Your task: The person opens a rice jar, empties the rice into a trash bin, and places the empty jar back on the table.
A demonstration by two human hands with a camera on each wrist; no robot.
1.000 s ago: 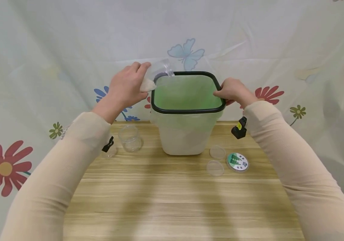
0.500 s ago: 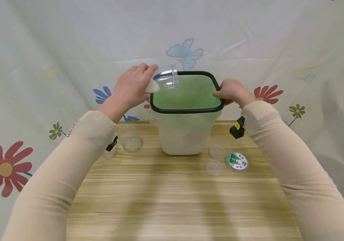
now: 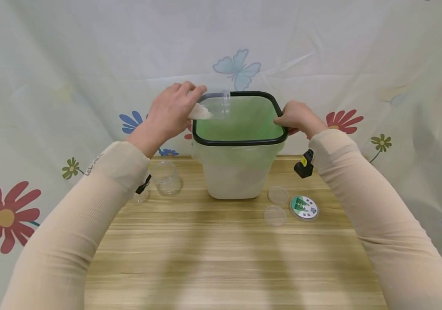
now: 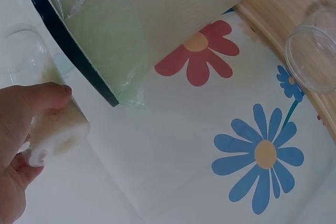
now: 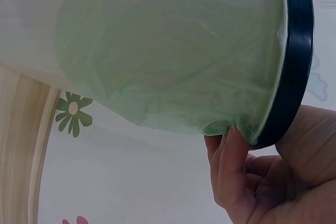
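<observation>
My left hand (image 3: 172, 107) grips a clear plastic jar (image 3: 219, 104) near its base. The jar lies nearly on its side, its mouth pointing right over the bin opening, and white grainy stuff (image 3: 200, 112) sits inside close to my fingers. Below is a white trash bin (image 3: 236, 176) with a black rim (image 3: 240, 143) and a green plastic bag (image 3: 244, 122) lining it. On the bin's right side my right hand (image 3: 300, 117) holds the rim, thumb over the top. The right wrist view shows its fingertips (image 5: 233, 145) at the bag's folded-over edge beneath the rim.
Clear empty jars (image 3: 166, 178) stand left of the bin on the wooden table (image 3: 221, 258). Right of it lie two clear discs (image 3: 278, 195) and a round green-and-white printed lid (image 3: 304, 208). A flowered curtain (image 3: 128, 43) hangs close behind.
My left hand has shifted right with the jar, bringing its mouth farther over the bin, and the jar has turned nearer to level. My right hand stays on the rim.
</observation>
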